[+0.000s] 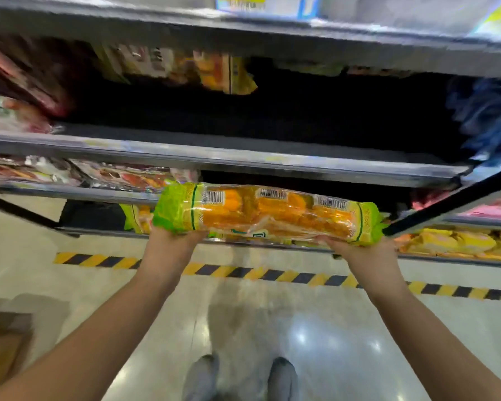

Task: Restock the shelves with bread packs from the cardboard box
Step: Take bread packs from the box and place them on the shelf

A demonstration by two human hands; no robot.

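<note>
Bread packs [268,212], a sideways stack in clear wrap with green-yellow ends and barcode stickers on top, held level in front of the shelves [223,157], just below the edge of the middle board. Left hand [171,241] at the stack's 8 o'clock end, cupped under and closed on the green wrap; right hand [356,250] at the 4 o'clock end, palm under, fingers [327,241] wrapped beneath the stack. More yellow packs [457,241] on the low shelf at 3 o'clock, a similar orange pack [220,73] deep on the shelf at 12 o'clock. Striped yellow-black tape [287,274] across the pale floor [243,328] below the wrists. Grey shoes [240,377] at 6 o'clock. Cardboard box [3,342], blurred, at 8 o'clock by the frame edge.
</note>
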